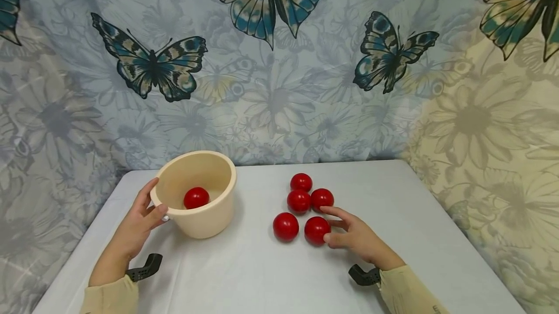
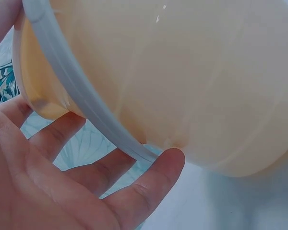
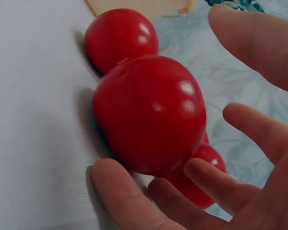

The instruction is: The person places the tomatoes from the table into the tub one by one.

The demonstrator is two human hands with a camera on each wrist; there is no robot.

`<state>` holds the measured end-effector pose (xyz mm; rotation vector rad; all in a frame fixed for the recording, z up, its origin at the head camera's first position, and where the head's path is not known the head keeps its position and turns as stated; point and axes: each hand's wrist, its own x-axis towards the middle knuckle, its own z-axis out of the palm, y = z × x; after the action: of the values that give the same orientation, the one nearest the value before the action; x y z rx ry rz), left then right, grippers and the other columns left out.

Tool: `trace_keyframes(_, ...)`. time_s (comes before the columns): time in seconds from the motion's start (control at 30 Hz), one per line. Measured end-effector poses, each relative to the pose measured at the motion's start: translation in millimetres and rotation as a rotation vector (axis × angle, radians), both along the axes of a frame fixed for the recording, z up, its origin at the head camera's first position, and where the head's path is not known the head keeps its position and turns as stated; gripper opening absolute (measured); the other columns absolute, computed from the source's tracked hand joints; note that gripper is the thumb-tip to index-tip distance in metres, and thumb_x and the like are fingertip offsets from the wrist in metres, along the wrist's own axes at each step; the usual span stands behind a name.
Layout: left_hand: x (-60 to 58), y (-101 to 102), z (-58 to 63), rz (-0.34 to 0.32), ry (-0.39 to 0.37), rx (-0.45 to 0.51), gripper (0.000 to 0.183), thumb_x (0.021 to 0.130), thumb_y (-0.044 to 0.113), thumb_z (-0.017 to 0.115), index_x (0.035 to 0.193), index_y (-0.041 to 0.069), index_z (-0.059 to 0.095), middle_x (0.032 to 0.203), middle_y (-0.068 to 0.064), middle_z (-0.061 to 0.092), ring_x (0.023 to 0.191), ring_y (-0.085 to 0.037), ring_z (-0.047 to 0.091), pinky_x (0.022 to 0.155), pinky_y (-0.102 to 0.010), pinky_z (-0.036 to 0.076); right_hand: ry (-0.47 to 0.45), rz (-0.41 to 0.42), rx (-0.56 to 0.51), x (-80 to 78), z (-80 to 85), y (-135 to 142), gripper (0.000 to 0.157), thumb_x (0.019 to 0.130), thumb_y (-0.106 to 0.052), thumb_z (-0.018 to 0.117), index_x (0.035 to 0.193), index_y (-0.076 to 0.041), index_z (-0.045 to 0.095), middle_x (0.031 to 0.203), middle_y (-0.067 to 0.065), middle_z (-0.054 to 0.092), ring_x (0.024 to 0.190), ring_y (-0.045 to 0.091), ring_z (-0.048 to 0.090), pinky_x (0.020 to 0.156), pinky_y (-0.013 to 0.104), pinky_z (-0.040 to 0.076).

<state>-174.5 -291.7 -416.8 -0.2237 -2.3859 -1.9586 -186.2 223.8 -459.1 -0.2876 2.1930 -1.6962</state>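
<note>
Pale blue floral backdrop (image 1: 279, 103), printed butterflies (image 1: 153, 67) (teal, cream and black), yellowish cast at right, white-topped table (image 1: 244, 275)

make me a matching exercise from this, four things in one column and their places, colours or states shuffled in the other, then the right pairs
1. bucket
2. left hand
3. right hand
4. cloth backdrop

A. right beside a red ball outside the bucket
B. printed with butterflies
C. cream-coloured
D. holding the bucket

Pairs: 1-C, 2-D, 3-A, 4-B
</note>
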Motion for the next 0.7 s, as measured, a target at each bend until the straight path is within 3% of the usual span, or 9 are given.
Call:
trace_keyframes(0.4, 0.3, 2, -0.6, 0.015, -0.002, -0.018, 0.077, 0.104, 0.015, 0.054, 0.161, 0.022, 0.004, 0.165, -0.015, 0.001, 0.137, -0.051, 0.023, 0.083, -0.017, 0.048, 0.018, -0.002, -0.002, -0.3, -11.2, -5, 0.071, 0.084, -0.014, 0.082, 0.147, -0.009, 0.049, 0.152, 0.018, 0.039, 0.138, 0.047, 0.031, 0.085, 0.043, 0.055)
trace_keyframes(0.6, 0.2, 1, -1.7, 0.011, 0.008, -0.019, 0.077, 0.104, 0.015, 0.054, 0.162, 0.024, 0.004, 0.165, -0.016, 0.001, 0.136, -0.052, 0.023, 0.083, -0.017, 0.048, 0.1, -0.018, 0.118, -2.3, -14.1, -6, 0.06, 0.082, -0.018, 0.083, 0.137, -0.016, 0.06, 0.14, 0.009, 0.054, 0.134, 0.04, 0.04, 0.101, 0.056, 0.041)
trace_keyframes(0.7, 0.3, 1, -1.2, 0.009, 0.011, -0.021, 0.077, 0.104, 0.014, 0.054, 0.162, 0.023, 0.004, 0.165, -0.016, 0.0, 0.136, -0.052, 0.023, 0.083, -0.017, 0.049, 0.126, -0.032, 0.15, -3.6, -16.8, -7, 0.057, 0.081, -0.018, 0.084, 0.134, -0.019, 0.062, 0.137, 0.006, 0.056, 0.132, 0.037, 0.044, 0.103, 0.059, 0.037)
